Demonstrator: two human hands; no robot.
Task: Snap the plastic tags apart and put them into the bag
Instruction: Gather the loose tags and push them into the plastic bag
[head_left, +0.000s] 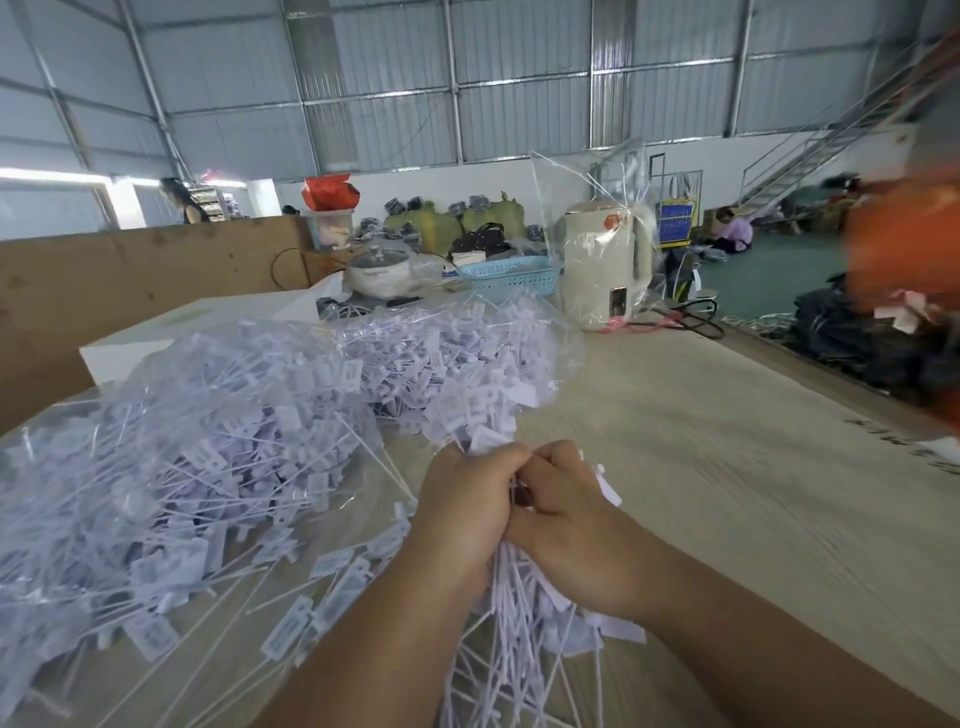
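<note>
Both hands are bunched together over the tabletop (701, 441), the left hand (462, 512) and right hand (566, 525) each with fingers curled tight round one bundle of plastic tags (524, 644), whose thin tails fan out below the wrists. This looks like the snapping step itself. To the left, clear bags (218, 452) hold heaps of loose tags (a second bag lies behind). Next, I'd guess, comes a sharp twist, then carrying the pieces left into a bag mouth.
</note>
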